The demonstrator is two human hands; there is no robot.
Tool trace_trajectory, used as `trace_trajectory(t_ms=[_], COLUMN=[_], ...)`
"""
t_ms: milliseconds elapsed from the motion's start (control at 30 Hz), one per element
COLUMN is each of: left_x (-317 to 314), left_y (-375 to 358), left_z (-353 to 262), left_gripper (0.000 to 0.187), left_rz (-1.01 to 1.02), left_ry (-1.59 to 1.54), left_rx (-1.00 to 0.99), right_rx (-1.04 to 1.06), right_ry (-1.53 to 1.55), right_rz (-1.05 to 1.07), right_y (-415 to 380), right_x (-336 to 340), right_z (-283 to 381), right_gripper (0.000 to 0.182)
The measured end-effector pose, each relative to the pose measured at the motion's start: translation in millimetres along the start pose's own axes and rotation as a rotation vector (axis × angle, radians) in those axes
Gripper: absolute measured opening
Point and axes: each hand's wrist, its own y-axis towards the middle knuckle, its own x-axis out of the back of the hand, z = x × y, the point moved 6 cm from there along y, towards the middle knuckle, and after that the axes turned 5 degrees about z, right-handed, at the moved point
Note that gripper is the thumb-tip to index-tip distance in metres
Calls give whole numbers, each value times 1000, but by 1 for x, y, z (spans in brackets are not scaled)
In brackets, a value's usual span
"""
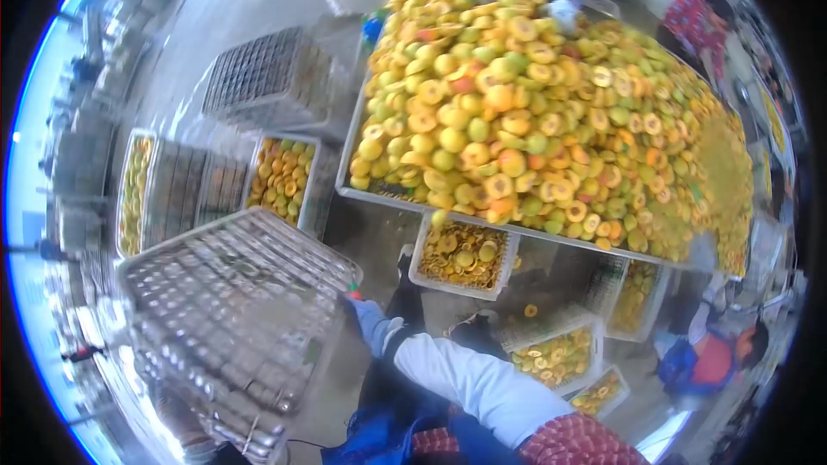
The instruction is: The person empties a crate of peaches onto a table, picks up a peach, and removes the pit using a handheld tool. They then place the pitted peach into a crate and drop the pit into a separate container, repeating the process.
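A large, empty-looking grey slatted crate (233,310) is tilted in front of me on the left. My right hand (370,325), in a blue glove, is closed at the crate's right edge, with a small red and green thing by its fingertips. At the lower left, my left hand (178,420) is blurred beside the crate's lower edge; its fingers cannot be made out. Beyond the crate stands a wide metal-edged table (413,204) heaped with halved yellow-orange fruit (508,112).
A crate of cut fruit pieces (463,257) sits under the table's near edge. Stacked crates (267,77) stand at the upper left. Gloved hands (562,14) of a co-worker touch the fruit across the table. Another person (715,362) is at the right.
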Motion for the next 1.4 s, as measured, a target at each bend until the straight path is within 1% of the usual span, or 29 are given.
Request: trace_trajectory(t_ms=[33, 67, 100, 167, 233, 267, 333, 367, 400, 433, 467, 500, 533, 600, 633, 667, 733, 800, 833, 933, 967, 1000, 1067, 1100, 1167, 1267, 1300, 1367, 1400], left_x=[-39, -53, -77, -100, -67, -77, -100, -109, -121, -123, -141, -163, -203, -263, -293, -332, -412, -452, -463, -466, -457, -444, -413, -400, -361, -302, -294, -299, -313], left_y=[-12, -21, -28, -36, -31, -31, -26, -17, -11, -9, -4, 7, 20, 39, 48, 66, 105, 133, 149, 160, 152, 144, 116, 94, 51, -8, -23, -47, -59], left_z=[3, 13, 33, 78, 185, 204, 269, 294, 321, 373, 419, 437, 416, 454, 460, 450, 393, 401, 412, 437, 451, 459, 447, 422, 425, 461, 464, 434, 423], left_gripper=[35, 41, 33, 27, 21, 23, 32, 35, 38, 33, 33, 34, 32, 38, 52, 65, 83, 88, 92, 90, 84, 81, 80, 78, 75, 74, 74, 73, 72], left_rz=[-168, -243, -332, -608, -730, -768, -755, -728, -696, -703, -710, -717, -684, -501, -394, -486, -298, -156, -140, -100, -117, -142, -77, -105, 19, 83, 78, -80, -42], left_ry=[-267, -188, -310, -293, -71, 129, 228, 400, 569, 660, 606, 550, 694, 824, 766, 480, 480, 475, 508, 878, 989, 976, 964, 1153, 1396, 1196, 899, 1156, 1133], left_rx=[149, 281, 468, 491, 419, 497, 520, 549, 578, 743, 623, 502, 504, 883, 958, 643, 643, 694, 583, 692, 474, 478, 650, 604, 596, 598, 608, 567, 578], right_rx=[-47, -98, -124, -118, -108, -121, -58, -85, 37, 35, 36, 14, 142, 89, 66, 52, 20, -99, -129, -83, -42, -62, -136, -232, -161, -10, 74, 190, 220], right_ry=[-215, -426, -447, -503, -598, -597, -354, -377, -338, -339, -306, -400, -266, -284, -239, -242, -233, -281, -304, -426, -475, -366, -154, -206, -297, -552, -670, -904, -971], right_rz=[-33, -58, -19, -19, -116, -172, -193, -308, -368, -431, -541, -647, -627, -759, -752, -763, -784, -705, -658, -559, -527, -539, -557, -602, -599, -592, -571, -556, -489], right_y=[21, 38, 35, 44, 48, 64, 28, 33, 28, 25, 32, 18, 32, 15, 18, 21, 26, 38, 46, 64, 71, 78, 74, 71, 75, 84, 91, 101, 113], right_x=[10, 20, 24, 49, 83, 122, 112, 149, 160, 173, 228, 226, 279, 257, 277, 279, 276, 290, 302, 318, 319, 326, 330, 326, 369, 394, 374, 362, 337], right_z=[-15, -31, -32, -29, -9, -15, 45, 48, 70, 86, 80, 102, 87, 109, 100, 97, 80, 52, 33, 0, -5, -10, -21, -11, -34, -25, 3, 24, 46], right_gripper=[40, 42, 43, 41, 33, 30, 24, 23, 19, 20, 20, 23, 25, 26, 25, 24, 22, 26, 29, 34, 36, 35, 32, 34, 30, 32, 35, 38, 38])
